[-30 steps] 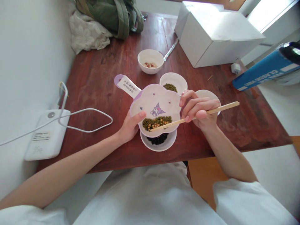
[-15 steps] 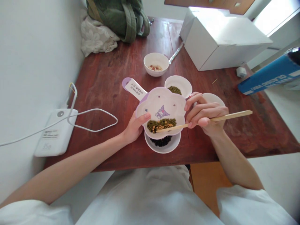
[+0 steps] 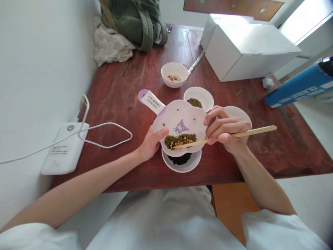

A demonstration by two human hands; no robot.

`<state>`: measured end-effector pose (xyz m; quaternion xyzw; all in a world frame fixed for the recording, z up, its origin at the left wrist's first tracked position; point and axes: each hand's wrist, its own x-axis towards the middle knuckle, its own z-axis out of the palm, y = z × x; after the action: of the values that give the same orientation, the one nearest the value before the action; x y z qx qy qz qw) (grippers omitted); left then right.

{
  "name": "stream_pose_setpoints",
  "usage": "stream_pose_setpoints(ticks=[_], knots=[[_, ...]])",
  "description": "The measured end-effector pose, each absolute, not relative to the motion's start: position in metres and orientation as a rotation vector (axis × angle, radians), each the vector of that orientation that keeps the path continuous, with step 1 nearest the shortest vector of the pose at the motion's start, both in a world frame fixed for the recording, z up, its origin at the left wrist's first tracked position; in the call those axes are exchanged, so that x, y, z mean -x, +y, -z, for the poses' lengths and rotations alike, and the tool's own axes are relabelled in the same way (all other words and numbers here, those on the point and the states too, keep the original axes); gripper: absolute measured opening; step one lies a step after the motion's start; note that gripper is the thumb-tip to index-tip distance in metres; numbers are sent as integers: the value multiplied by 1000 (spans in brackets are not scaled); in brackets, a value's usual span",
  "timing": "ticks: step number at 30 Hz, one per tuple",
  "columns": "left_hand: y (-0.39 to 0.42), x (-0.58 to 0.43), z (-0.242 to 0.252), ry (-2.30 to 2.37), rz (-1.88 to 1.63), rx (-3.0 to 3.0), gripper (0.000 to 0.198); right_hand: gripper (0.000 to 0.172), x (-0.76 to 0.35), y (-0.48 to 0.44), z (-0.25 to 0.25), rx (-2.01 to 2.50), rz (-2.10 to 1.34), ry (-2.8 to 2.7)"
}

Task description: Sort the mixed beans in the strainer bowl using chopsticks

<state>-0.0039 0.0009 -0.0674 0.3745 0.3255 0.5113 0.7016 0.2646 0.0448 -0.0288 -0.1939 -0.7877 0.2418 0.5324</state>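
Observation:
My left hand [image 3: 152, 144] grips the near-left rim of a white and purple flower-shaped dish [image 3: 173, 116], thumb on top. The dish is tilted towards me, its labelled handle pointing to the far left. Green and yellowish beans [image 3: 180, 140] have gathered along its near edge. In my right hand [image 3: 225, 128] is a pair of wooden chopsticks [image 3: 253, 131], their tips among the beans; its fingertips are at the dish's right rim. Partly hidden below the dish, a white bowl [image 3: 194, 162] holds black beans [image 3: 180, 159].
Behind the dish are a white bowl [image 3: 206, 99] with green beans and another bowl [image 3: 174, 68] with mixed pale and brown pieces. A further white bowl [image 3: 239, 113] is partly behind my right hand. A power bank [image 3: 65, 149], white box [image 3: 249, 52] and green bag [image 3: 130, 22] surround them.
The whole view has shifted slightly, so everything sits a little lower in the picture. Both hands keep their holds on the dish and chopsticks, and the chopstick tips stay at the dish's near edge.

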Motion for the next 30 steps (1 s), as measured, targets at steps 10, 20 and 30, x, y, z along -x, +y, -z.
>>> stream_pose_setpoints(ticks=[10,20,30], knots=[[1,5,68,728,-1138,-839,71,52,-266,47,23,411,-572,-1925],[1,5,68,721,-1149,-833,77,49,-266,46,19,400,-663,-1961],[1,4,69,730,-1147,-825,80,57,-267,45,22,414,-720,-1891]])
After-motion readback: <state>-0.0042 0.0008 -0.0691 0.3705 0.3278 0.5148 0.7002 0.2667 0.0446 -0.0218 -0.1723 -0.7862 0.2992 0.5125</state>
